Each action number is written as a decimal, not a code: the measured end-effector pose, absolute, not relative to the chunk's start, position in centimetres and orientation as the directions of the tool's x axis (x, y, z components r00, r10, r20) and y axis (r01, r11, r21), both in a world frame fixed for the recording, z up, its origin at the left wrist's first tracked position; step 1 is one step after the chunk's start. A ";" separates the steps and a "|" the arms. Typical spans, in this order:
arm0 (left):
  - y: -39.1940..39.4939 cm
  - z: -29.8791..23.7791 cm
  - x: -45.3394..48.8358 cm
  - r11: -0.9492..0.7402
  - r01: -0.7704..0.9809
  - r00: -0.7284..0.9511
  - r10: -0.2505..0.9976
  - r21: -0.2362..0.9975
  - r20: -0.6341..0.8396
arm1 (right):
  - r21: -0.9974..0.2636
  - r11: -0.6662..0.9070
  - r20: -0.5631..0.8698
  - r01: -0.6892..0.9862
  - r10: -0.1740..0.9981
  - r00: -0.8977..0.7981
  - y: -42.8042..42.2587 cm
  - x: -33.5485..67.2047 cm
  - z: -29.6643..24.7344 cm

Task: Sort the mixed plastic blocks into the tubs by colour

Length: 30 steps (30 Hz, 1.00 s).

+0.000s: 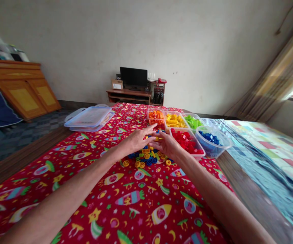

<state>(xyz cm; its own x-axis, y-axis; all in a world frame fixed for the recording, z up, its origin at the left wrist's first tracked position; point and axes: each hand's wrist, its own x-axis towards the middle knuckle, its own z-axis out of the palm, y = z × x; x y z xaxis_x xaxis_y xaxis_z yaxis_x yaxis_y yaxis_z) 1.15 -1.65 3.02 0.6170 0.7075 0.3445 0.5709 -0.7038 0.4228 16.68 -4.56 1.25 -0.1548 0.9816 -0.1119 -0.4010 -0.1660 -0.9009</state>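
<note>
My left hand [138, 139] hovers over a pile of mixed building blocks [146, 156], fingers stretched to the right, with nothing visible in them. From the other side my right hand [167, 143] reaches over the same heap, its fingers extended toward the left hand, nearly meeting it. Blue, yellow and green pieces show beneath, among them small wheels [149, 162]; part of the pile is hidden by the hands. Just beyond and right of my right hand is a clear tub of red blocks [186, 141].
Behind stand tubs of orange blocks [156, 116], yellow blocks [175, 121] and green blocks [193, 122]. A round tub [217, 150] holds blue blocks [209, 137]. Stacked clear lids [89, 117] lie at the left. A patterned red cloth [126, 217] covers the surface.
</note>
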 end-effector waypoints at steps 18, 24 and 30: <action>1.7 -1.0 -0.4 -0.745 0.641 0.677 0.662 0.183 0.323 | -0.947 -0.156 -0.157 -0.279 0.987 -0.017 -5.0 16.6 1.6; 1.7 0.2 -0.5 -0.656 0.598 0.557 0.753 0.461 0.350 | -0.997 -0.057 -0.059 -0.043 0.998 0.038 -4.6 16.4 0.2; 0.9 0.8 0.6 -0.651 0.443 0.563 0.737 0.617 0.374 | -0.991 -0.035 -0.030 -0.127 0.999 -0.039 -4.7 16.3 0.0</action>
<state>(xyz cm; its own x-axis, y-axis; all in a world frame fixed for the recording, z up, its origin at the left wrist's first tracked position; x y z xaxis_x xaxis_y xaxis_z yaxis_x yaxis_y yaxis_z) 0.56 0.93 0.77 0.5627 0.7370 0.3745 0.4425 -0.6512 0.6165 16.34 -4.67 -0.02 -0.0388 0.9988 -0.0301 -0.1267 -0.0348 -0.9913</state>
